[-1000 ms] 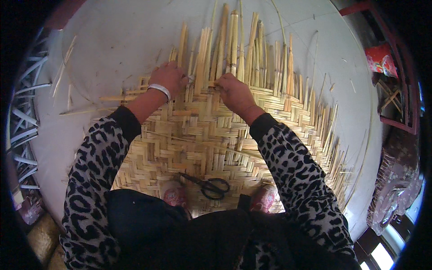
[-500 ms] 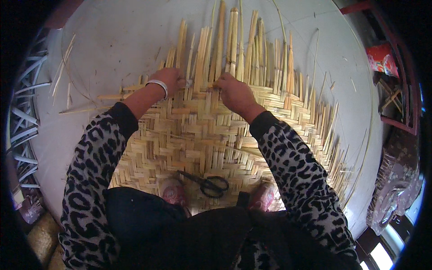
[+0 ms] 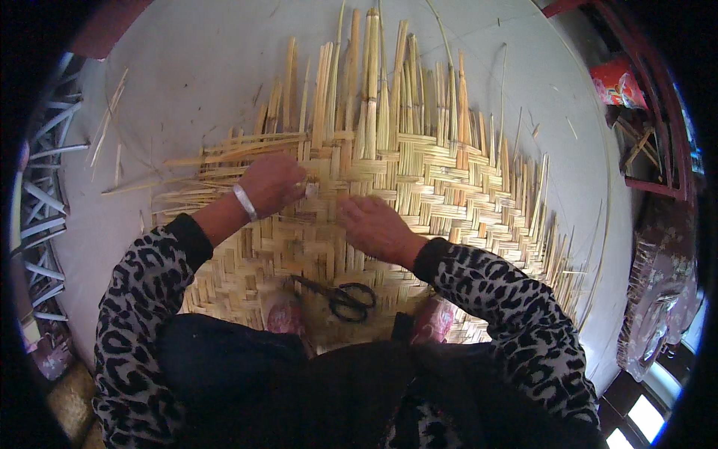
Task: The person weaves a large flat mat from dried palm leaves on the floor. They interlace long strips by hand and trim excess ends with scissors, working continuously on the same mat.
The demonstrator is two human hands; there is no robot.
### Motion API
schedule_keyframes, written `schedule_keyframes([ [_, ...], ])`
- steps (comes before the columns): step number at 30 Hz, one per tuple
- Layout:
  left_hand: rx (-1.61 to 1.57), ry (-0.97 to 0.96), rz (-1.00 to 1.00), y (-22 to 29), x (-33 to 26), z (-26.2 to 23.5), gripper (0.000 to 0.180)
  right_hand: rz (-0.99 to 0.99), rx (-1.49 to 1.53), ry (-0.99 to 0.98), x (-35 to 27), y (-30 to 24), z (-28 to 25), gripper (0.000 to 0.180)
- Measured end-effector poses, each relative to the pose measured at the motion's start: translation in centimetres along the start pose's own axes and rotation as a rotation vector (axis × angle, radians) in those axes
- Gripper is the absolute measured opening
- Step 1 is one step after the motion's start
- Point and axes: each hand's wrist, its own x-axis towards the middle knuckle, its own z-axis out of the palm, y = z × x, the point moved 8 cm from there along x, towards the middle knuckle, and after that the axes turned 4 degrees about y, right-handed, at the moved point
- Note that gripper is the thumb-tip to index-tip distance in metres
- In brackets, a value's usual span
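Observation:
A large woven mat [image 3: 299, 247] of flat, straw-coloured split-reed strips lies on the floor under both hands. Many unwoven reed ends [image 3: 370, 75] stick out along its far edge. My left hand [image 3: 273, 183], with a silvery bracelet at the wrist, is over the weave left of the middle. Its fingers are curled together, and a small pale bit shows at their tips; what they hold I cannot make out. To the right and a little nearer, my right hand [image 3: 374, 227] hovers low over or touches the mat, its fingertips smeared by motion. Black-handled scissors [image 3: 350, 301] lie on the mat near me.
My pink-patterned shoes [image 3: 434, 320] stand on the mat's near part. Loose reed strips [image 3: 112, 112] are scattered on the grey floor at the left. Grey metal tubing [image 3: 48, 202] lines the left side. A dark red frame [image 3: 673, 135] and a patterned cloth-covered item [image 3: 658, 292] stand at the right.
Both hands have come back toward me from the bases of the upright reed ends onto the woven surface. The view has shifted slightly. The scissors still lie on the mat.

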Motion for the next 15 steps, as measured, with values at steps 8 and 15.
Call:
schedule_keyframes([
  [8, 0.128, -0.252, 0.172, 2.2, -4.7, 3.4, 0.02, 0.08, -0.092, -0.161, -1.4, 0.8, 1.2, 0.017],
  [15, -0.345, -0.163, -0.396, -2.4, -5.3, 2.6, 0.026, 0.365, 0.355, -0.145, -0.6, 3.1, -1.9, 0.015],
])
